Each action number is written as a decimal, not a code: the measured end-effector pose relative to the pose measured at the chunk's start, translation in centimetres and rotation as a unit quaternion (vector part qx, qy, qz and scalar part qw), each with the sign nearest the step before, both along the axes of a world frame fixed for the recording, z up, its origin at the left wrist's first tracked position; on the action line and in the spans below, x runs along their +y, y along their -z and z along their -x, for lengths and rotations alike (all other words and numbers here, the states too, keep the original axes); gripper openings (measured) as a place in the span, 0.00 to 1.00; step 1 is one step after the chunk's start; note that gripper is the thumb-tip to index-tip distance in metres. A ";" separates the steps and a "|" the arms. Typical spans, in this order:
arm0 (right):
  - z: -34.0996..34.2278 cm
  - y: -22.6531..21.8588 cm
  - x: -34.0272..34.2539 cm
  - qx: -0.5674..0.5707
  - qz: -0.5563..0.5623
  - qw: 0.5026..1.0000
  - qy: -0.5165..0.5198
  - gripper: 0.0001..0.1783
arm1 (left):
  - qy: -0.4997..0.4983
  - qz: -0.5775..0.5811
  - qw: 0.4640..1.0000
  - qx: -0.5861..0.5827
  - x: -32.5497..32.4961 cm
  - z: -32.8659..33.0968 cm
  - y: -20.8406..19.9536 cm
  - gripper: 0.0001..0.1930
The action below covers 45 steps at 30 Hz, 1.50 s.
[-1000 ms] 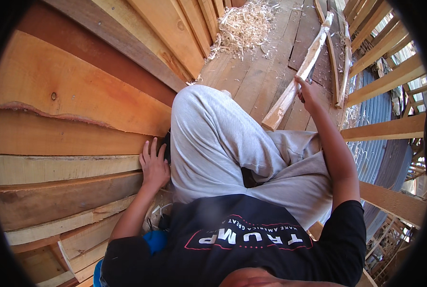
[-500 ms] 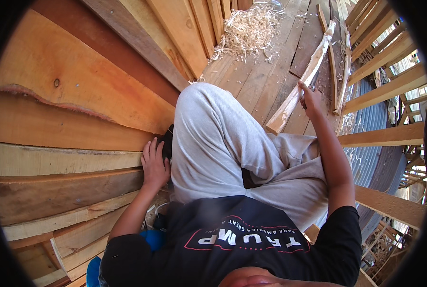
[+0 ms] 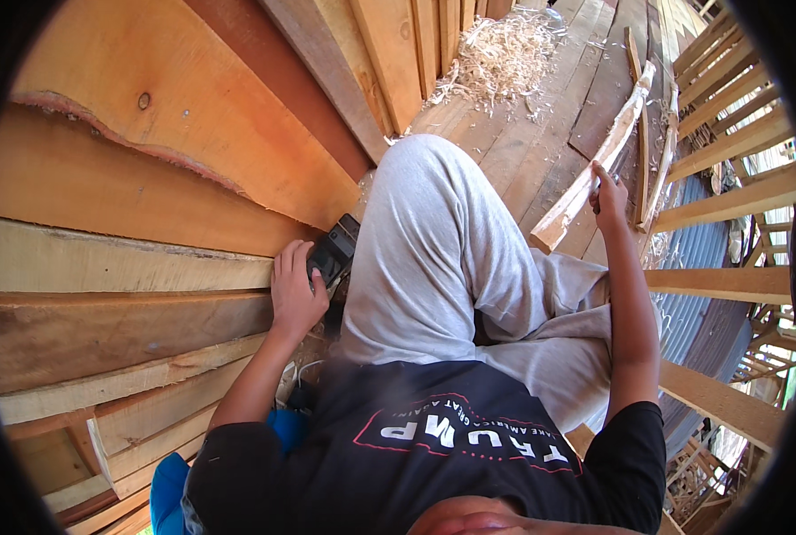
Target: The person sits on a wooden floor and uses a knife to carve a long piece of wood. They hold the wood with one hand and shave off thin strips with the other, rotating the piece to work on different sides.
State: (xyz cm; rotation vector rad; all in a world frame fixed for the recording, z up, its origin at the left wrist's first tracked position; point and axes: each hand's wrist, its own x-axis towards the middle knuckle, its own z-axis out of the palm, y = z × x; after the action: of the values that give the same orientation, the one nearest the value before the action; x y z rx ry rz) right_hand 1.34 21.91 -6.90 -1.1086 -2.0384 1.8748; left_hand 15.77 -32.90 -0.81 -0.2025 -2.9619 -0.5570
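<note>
Left hand (image 3: 297, 290): fingers and thumb around black device (image 3: 329, 259), partly covering it, between stacked boards (image 3: 130, 251) and raised knee (image 3: 429, 183) | Right hand (image 3: 609, 194): curled at pale wood strip (image 3: 619, 127) over plank floor (image 3: 540, 143); palm hidden, cannot tell if grasping | Feet: hidden by trousers (image 3: 416, 303)

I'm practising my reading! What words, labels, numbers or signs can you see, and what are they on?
Black shirt: big white capitals, upside down here; readable, but I don't copy printed words.
Same shirt: a row of smaller white capitals, not copied either.
Black device at the left hand: any writing is too small to read.
Nothing else readable.
</note>
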 end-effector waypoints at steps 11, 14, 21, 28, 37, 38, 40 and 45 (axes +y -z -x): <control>0.8 -0.6 -1.5 -0.004 0.019 1.000 0.001 0.16 | -0.081 -0.095 0.991 -0.040 -1.1 -0.7 1.7 0.20; 1.1 -0.1 -1.4 0.015 0.016 1.000 0.002 0.17 | -0.117 -0.177 0.976 -0.060 -0.4 -0.3 0.9 0.17; 0.6 -0.7 -1.0 -0.006 0.013 1.000 -0.008 0.18 | 0.008 -0.420 0.907 -0.002 8.4 4.7 -7.8 0.14; 0.4 -1.7 -0.5 0.039 0.016 0.999 0.010 0.21 | 0.293 -0.367 0.883 0.021 26.5 12.9 -17.2 0.13; -0.2 -4.1 0.1 0.090 0.120 0.989 0.011 0.21 | 0.161 -0.317 0.806 -0.474 37.4 21.9 -0.5 0.29; -0.3 -4.2 0.4 0.089 0.110 0.990 0.002 0.20 | 0.168 -0.319 0.744 -0.562 37.3 22.0 0.4 0.31; 0.1 -4.6 1.1 0.088 0.099 0.991 -0.021 0.20 | 0.166 -0.349 0.643 -0.661 37.1 21.7 0.6 0.31; 0.6 -5.8 2.3 0.044 0.105 0.992 -0.059 0.24 | 0.090 -0.422 0.602 -0.672 37.6 19.7 -2.8 0.25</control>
State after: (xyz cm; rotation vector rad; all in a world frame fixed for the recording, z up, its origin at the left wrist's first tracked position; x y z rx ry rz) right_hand 0.76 24.16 -1.10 -0.9488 -1.9334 2.1978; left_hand -3.95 4.69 1.94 0.1184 -3.0678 -3.2239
